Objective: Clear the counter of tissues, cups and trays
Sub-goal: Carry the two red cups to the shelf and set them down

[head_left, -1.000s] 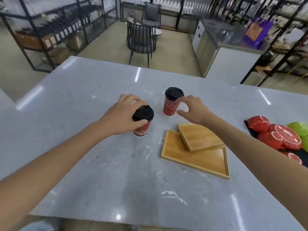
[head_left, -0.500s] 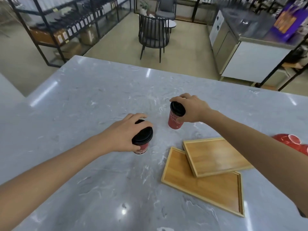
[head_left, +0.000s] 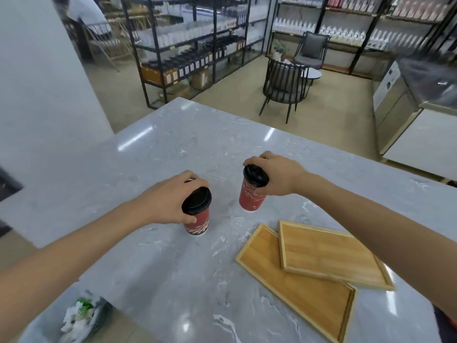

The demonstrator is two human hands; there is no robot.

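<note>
Two red paper cups with black lids are in my hands over the grey marble counter (head_left: pixel 173 149). My left hand (head_left: pixel 170 200) grips the near cup (head_left: pixel 197 222) around its lid and upper wall. My right hand (head_left: pixel 277 175) holds the far cup (head_left: pixel 251 196), which is tilted and lifted a little off the counter. Two wooden trays lie to the right, the smaller tray (head_left: pixel 331 256) resting partly on the larger tray (head_left: pixel 296 290).
A grey bin (head_left: pixel 84 318) with crumpled white tissues sits below the counter's near left edge. Beyond the counter stand a dark chair (head_left: pixel 284 87), black shelving (head_left: pixel 193 45) and a white cabinet (head_left: pixel 420 139). A white wall is at the left.
My right hand closed on the far cup and lifted and tilted it. My left hand kept its grip on the near cup. The view tilted up, and the red bowls at the right left the frame.
</note>
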